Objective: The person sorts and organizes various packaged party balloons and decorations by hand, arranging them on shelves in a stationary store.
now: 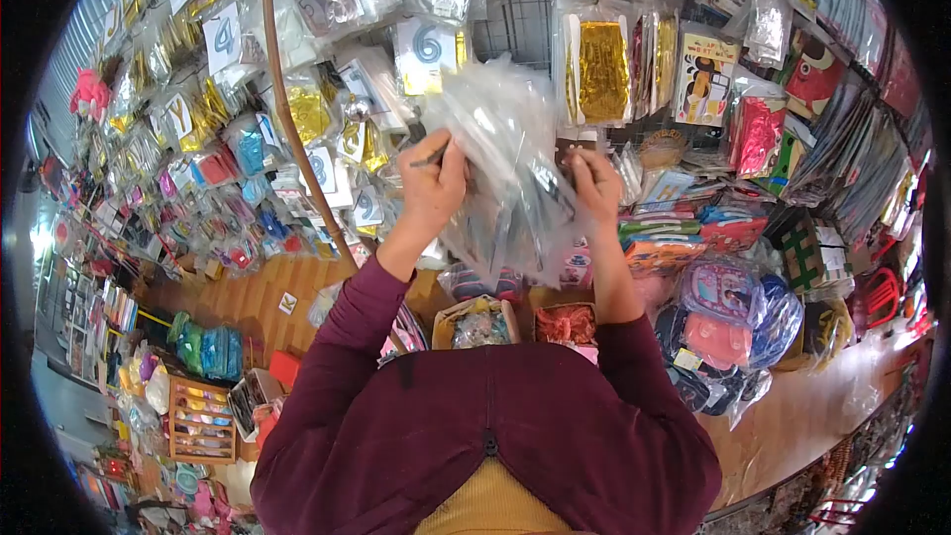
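Crowded party-goods wall behind | left hand (433,186), right hand (597,181): fingers gripping crinkly clear plastic packet bundle (510,163) | risk: slippery packets sliding out, dropping below bundle.

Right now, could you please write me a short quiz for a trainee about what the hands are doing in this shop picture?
1. True or false: both hands hold the clear bag.
2. Which number is on the card just above the bag: A) 6 B) 9 C) 1?
3. Fill in: the left hand also pinches a thin dark ____.

Key:
1. True; the right hand holds its other side.
2. A.
3. Stick, perhaps a pen; it is too small to tell.
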Motion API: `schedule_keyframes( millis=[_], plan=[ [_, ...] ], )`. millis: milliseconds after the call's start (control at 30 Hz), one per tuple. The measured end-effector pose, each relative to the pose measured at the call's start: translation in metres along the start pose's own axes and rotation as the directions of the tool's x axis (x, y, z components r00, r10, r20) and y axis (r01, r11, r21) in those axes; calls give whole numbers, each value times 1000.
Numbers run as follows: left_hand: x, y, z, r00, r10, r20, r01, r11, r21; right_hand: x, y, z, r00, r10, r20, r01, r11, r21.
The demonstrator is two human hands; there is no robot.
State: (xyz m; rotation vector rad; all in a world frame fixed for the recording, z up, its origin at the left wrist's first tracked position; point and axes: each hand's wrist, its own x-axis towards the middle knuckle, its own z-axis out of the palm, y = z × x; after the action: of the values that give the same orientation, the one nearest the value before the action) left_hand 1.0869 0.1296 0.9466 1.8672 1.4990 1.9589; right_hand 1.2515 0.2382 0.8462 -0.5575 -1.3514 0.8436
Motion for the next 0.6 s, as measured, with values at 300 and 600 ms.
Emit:
schedule_keyframes(
  millis=[300, 600],
  plan=[
    [86, -22, 57, 950, 312, 11, -290, 872, 394, -89, 40, -106, 960, 244, -138, -270, 936, -227],
    [143, -70, 114, 965, 262, 10, -209, 742, 637, -182, 39, -170, 829, 370, -419, -473, 864, -171]
  ],
)
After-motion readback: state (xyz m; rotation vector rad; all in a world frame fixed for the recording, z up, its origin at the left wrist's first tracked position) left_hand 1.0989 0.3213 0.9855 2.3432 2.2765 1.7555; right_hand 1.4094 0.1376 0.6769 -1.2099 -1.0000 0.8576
